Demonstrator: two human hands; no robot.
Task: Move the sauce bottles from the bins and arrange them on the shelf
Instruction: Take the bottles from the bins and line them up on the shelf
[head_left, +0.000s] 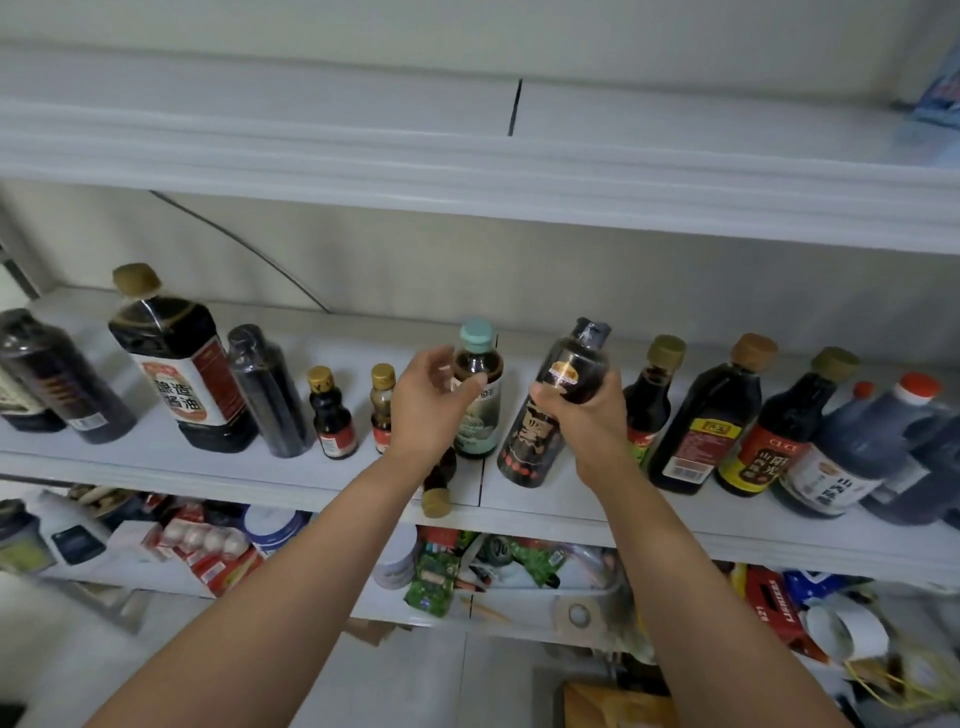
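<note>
two hands at white shelf | right hand grips dark black-capped bottle, tilted above shelf front | left hand at teal-capped brown bottle, grasp unclear | advice: straighten it, seat it in the gap

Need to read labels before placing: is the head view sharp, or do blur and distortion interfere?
Head view: the teal-capped bottle and the black-capped bottle in the right hand are fairly sharp; packets below at far left are smeared; wide-angle bend leans the outer bottles outward; light is soft, no strong glare.
</note>
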